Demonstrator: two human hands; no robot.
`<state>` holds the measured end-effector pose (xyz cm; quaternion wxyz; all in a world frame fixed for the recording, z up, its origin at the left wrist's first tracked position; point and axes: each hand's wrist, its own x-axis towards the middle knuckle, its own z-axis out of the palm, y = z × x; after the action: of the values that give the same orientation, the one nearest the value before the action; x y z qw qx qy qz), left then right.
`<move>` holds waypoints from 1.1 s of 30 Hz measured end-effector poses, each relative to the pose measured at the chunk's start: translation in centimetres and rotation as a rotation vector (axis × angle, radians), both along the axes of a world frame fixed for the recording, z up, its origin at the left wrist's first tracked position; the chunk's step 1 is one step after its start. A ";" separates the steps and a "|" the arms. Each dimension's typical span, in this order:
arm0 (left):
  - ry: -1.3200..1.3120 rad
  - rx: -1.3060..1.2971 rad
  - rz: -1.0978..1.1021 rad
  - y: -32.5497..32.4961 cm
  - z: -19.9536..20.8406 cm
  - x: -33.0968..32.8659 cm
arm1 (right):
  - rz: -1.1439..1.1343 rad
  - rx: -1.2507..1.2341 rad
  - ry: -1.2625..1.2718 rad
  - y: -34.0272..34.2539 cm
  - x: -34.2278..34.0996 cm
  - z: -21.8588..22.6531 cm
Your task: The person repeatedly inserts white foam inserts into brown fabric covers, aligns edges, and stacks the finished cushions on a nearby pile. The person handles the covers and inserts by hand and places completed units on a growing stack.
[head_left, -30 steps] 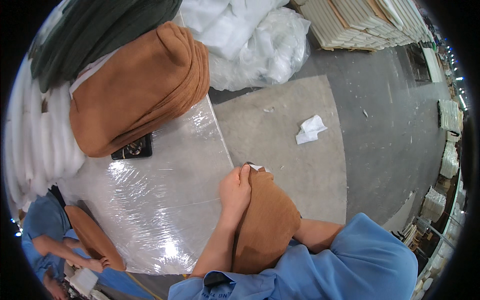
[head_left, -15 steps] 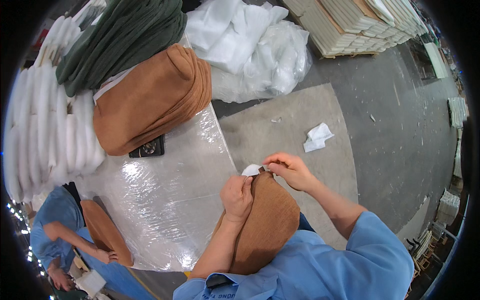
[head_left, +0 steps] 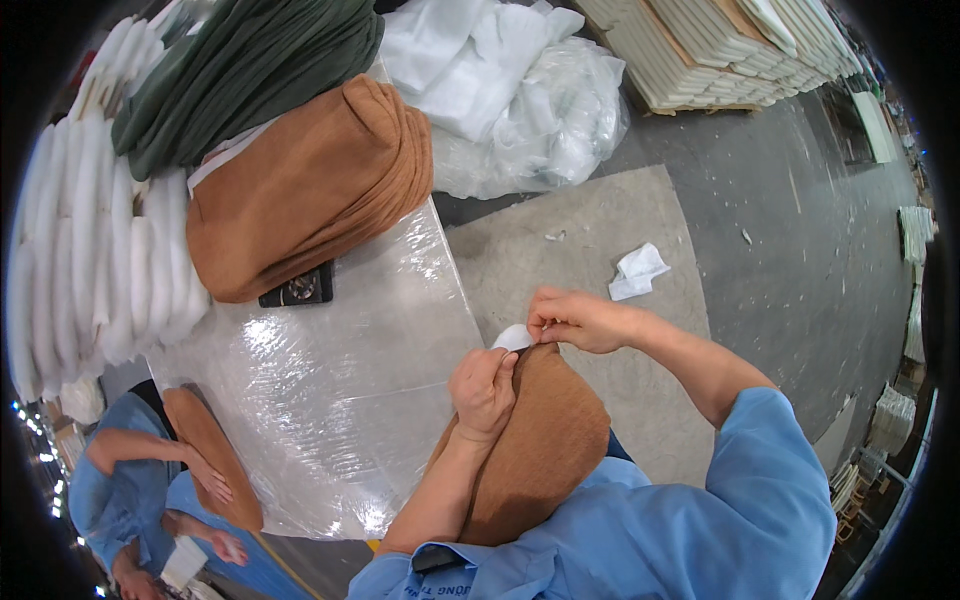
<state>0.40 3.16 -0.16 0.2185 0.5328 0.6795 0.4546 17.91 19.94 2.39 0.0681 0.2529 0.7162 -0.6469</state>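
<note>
A brown fabric-covered cushion stands against my body, its narrow end pointing away from me. My left hand is closed on the cover's edge at the left of that end. Across from it, my right hand pinches the fabric at the tip, thumb and fingers pressed together. A bit of white padding pokes out between the two hands. Whatever small piece sits inside the right fingertips is hidden.
A plastic-wrapped table at left carries stacked brown covers, dark green covers and a black box. White padding is piled beyond. A co-worker's hand rests on another brown cushion. A white scrap lies on the floor.
My right hand has closed in on the cushion's tip, its wrist turning flatter and elbow swinging outward. The left hand keeps its hold. The co-worker's hands have shifted around their cushion.
</note>
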 end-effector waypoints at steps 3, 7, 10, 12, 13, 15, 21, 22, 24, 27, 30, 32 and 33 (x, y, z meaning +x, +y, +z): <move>0.026 -0.100 -0.013 -0.1 -0.6 0.1 | 0.024 -0.068 0.009 0.0 0.7 -1.7; -0.170 -0.308 0.022 -0.8 -2.7 0.4 | 0.059 -0.193 -0.039 0.9 0.7 -3.0; -0.528 -0.379 0.067 -0.6 -3.1 -0.5 | -0.126 -0.394 0.115 -0.5 0.3 -4.6; -0.518 -0.356 0.049 -0.7 -1.6 -0.1 | -0.264 -0.378 0.158 -2.2 -0.1 -4.8; -0.484 -0.342 0.009 -0.9 -1.5 -0.6 | -0.341 -0.361 0.206 -3.2 -0.6 -5.5; -0.420 -0.322 -0.010 -2.2 -1.7 -1.6 | -0.437 -0.402 0.267 -5.9 -0.9 -4.8; -0.523 -0.335 -0.078 -6.3 -0.8 0.4 | -0.493 -0.583 0.187 -10.0 1.2 -4.5; -0.481 -0.360 -0.081 -6.3 -0.9 0.5 | -0.466 -0.620 0.145 -9.5 1.7 -4.3; -0.396 -0.410 -0.088 -5.9 -1.4 0.3 | -0.410 -0.649 0.088 -8.4 2.4 -3.8; -0.864 -0.497 -0.161 -5.7 -2.9 -0.6 | -0.363 -0.652 0.081 -7.7 2.2 -5.1; -0.844 -0.637 -0.213 -5.1 -4.0 -1.6 | -0.436 -0.593 0.129 -8.2 1.6 -6.6; -0.811 -0.685 -0.192 -4.6 -3.4 -1.3 | -0.494 -0.482 0.140 -8.8 0.8 -7.2; -0.798 -0.710 -0.176 -4.0 -2.8 -0.5 | -0.535 -0.361 0.118 -9.0 0.8 -7.5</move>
<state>-0.10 -0.81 -2.91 0.6636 0.2672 0.6082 0.3441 18.72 10.96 -5.13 -0.1021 0.3780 0.5008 -0.7719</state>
